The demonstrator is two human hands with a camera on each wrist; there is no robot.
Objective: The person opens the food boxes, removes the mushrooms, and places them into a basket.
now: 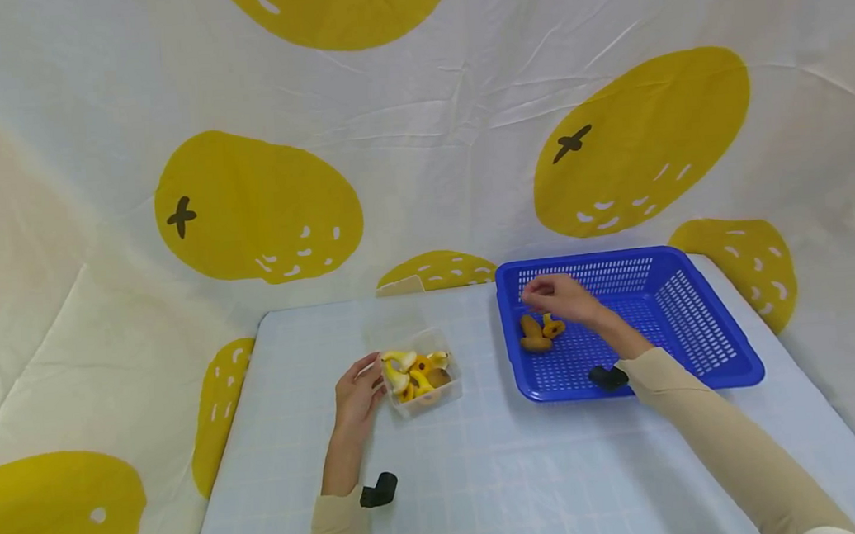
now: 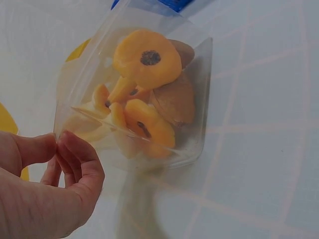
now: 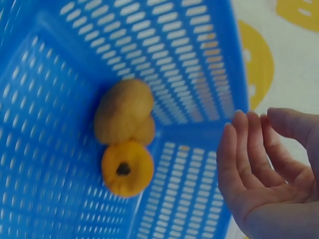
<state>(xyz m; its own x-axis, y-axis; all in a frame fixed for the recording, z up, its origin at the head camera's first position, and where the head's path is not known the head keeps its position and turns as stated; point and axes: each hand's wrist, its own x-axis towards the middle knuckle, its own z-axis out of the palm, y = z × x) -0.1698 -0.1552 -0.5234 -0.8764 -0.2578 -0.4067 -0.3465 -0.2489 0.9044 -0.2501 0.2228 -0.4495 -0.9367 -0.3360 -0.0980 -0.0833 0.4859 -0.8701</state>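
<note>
My left hand (image 1: 357,396) pinches the rim of a clear plastic container (image 2: 208,64) between thumb and fingertips, at its left side in the head view. Inside lie several yellow-orange gourd-like pieces (image 2: 144,59) with dark centres, along with brown ones (image 2: 175,99). Above the left part of a blue plastic basket (image 1: 704,289) is my right hand (image 3: 269,169), its fingers loosely curved and nothing held. Brown potato-like pieces (image 3: 123,109) and an orange gourd-like piece (image 3: 127,177) with a dark centre rest together in the basket, below that hand.
A clear lid (image 1: 394,323) stands up behind the container. Both container and basket are on a table with a pale checked cloth (image 1: 472,479). Behind the table hangs a white sheet (image 1: 421,168) printed with big yellow fruit shapes.
</note>
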